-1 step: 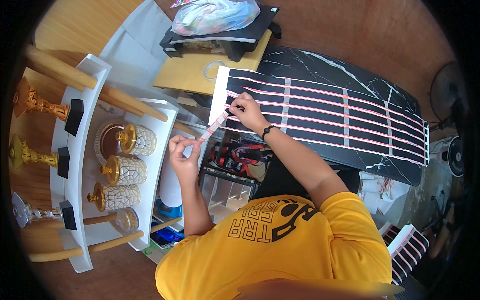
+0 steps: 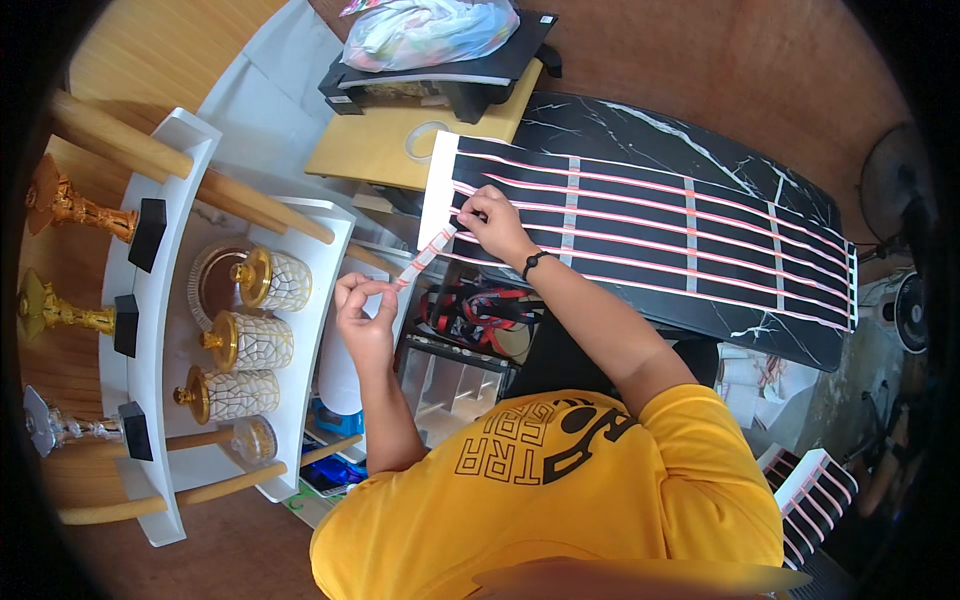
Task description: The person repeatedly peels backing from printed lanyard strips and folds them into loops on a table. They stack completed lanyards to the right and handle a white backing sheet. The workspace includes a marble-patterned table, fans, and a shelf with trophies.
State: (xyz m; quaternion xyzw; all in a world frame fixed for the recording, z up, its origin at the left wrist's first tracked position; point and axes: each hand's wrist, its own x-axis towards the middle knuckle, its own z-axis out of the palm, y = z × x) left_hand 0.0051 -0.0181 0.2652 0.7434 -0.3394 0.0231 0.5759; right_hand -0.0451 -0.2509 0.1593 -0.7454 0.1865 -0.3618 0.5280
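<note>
A short whitish strip with red bands (image 2: 428, 257) stretches on a slant between my two hands. My left hand (image 2: 366, 312) pinches its lower end between thumb and fingertips. At the upper end, the fingers of my right hand (image 2: 492, 222) close on the strip, beside the white end piece (image 2: 438, 190) of a long black board. Red-and-white ribbons (image 2: 640, 233) run lengthwise along this board in parallel rows. Several greyish clear tape strips (image 2: 691, 235) cross over them. My right fingertips hide part of the ribbons there.
Beneath the board lies a black marble-patterned table (image 2: 640, 120). At left, a white shelf (image 2: 325, 230) carries gold-lidded jars (image 2: 262, 340) and trophies. A tape roll (image 2: 428, 141) rests on a yellow surface near a printer (image 2: 440, 85). Below my hands sits a bin of straps (image 2: 480, 315).
My left hand has shifted very slightly to the left, still pinching the strip. My right hand stays in place.
</note>
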